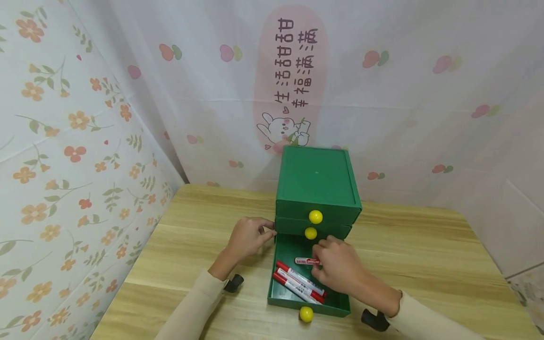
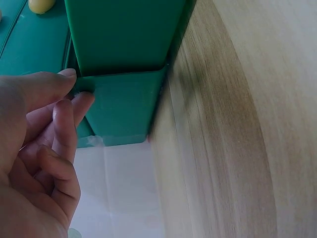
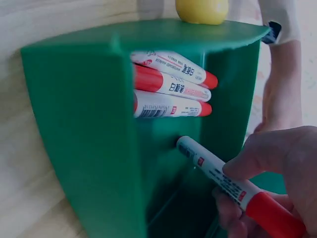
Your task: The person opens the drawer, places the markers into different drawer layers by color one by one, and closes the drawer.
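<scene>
A green drawer cabinet [image 1: 316,177] with yellow round knobs stands on the table, its bottom drawer [image 1: 308,306] pulled out. Several red-capped whiteboard markers [image 1: 299,283] lie side by side near the drawer's front. Over the drawer, my right hand [image 1: 340,264] pinches another whiteboard marker [image 3: 213,168] between thumb and fingers, near its red cap [image 3: 275,215]. The marker's far end points down into the drawer. My left hand [image 1: 250,238] holds the cabinet's left front edge between thumb and index finger; its other fingers curl loosely [image 2: 59,168].
The cabinet's upper two drawers are closed, each with a yellow knob [image 1: 315,217]. A wood-grain table [image 1: 204,222] extends on both sides. Behind it hangs a white printed curtain [image 1: 382,104], and a floral cloth [image 1: 76,141] covers the left side.
</scene>
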`<state>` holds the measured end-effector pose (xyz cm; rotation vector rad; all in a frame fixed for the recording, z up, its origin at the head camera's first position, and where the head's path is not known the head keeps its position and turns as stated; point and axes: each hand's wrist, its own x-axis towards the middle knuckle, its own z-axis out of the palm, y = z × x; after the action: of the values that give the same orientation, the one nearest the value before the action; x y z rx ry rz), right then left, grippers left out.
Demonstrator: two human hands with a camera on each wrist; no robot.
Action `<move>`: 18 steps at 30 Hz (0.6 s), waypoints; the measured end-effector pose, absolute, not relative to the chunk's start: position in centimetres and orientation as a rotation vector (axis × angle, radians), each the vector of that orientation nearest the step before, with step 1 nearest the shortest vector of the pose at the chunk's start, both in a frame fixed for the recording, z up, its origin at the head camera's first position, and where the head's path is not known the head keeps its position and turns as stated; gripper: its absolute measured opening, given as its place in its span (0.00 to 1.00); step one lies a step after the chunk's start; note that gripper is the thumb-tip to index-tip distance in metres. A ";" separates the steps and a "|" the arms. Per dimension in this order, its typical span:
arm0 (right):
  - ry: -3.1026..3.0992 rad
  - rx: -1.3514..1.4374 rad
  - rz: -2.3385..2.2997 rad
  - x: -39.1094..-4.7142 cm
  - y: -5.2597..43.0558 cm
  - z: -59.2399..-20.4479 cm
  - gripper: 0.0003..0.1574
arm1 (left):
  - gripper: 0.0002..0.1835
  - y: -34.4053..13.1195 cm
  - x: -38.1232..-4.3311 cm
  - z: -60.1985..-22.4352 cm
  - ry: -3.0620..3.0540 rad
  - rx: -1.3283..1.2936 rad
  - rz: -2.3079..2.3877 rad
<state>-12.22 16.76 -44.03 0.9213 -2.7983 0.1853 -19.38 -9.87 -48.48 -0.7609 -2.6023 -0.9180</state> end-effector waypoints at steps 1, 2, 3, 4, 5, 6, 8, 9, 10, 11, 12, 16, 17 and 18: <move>-2.794 0.932 0.162 -12.3 16.6 -44.0 0.10 | 0.09 -9.9 -19.4 -48.5 -2.600 -0.763 -0.916; -2.793 0.947 0.141 -12.4 16.4 -44.0 0.10 | 0.09 -9.9 -19.4 -48.5 -2.598 -0.764 -0.916; -2.792 0.956 0.124 -12.4 16.3 -44.0 0.09 | 0.09 -9.9 -19.4 -48.6 -2.595 -0.765 -0.921; -2.790 0.963 0.105 -12.5 16.1 -44.0 0.09 | 0.09 -9.9 -19.5 -48.6 -2.595 -0.761 -0.925; -2.790 0.971 0.086 -12.6 15.9 -44.0 0.09 | 0.09 -9.9 -19.5 -48.6 -2.593 -0.759 -0.929; -2.793 0.979 0.071 -12.7 15.7 -44.0 0.09 | 0.09 -9.9 -19.5 -48.6 -2.592 -0.754 -0.936; -2.809 0.996 0.058 -12.8 15.3 -44.0 0.08 | 0.09 -9.9 -19.5 -48.6 -2.592 -0.745 -0.945; -2.822 1.001 0.056 -12.8 15.1 -44.0 0.09 | 0.09 -9.9 -19.5 -48.6 -2.593 -0.742 -0.948; -2.836 1.007 0.053 -12.8 14.9 -44.0 0.09 | 0.09 -9.8 -19.5 -48.6 -2.595 -0.739 -0.948; -2.854 1.015 0.044 -12.9 14.7 -43.9 0.11 | 0.09 -9.8 -19.5 -48.6 -2.596 -0.737 -0.949; -2.876 1.024 0.036 -12.9 14.5 -43.9 0.13 | 0.09 -9.8 -19.5 -48.6 -2.598 -0.734 -0.948; -2.975 1.039 -0.062 -13.0 13.8 -43.9 0.16 | 0.09 -9.8 -19.4 -48.4 -2.604 -0.730 -0.942; -3.002 1.039 -0.092 -13.1 13.6 -44.0 0.17 | 0.09 -9.8 -19.3 -48.4 -2.606 -0.731 -0.940; -3.027 1.037 -0.124 -13.1 13.5 -44.1 0.17 | 0.10 -9.8 -19.3 -48.4 -2.607 -0.732 -0.941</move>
<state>-13.12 13.50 -44.07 1.0372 -3.0266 -0.1241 -19.33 -9.81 -48.38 -0.7322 -2.6067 -0.9414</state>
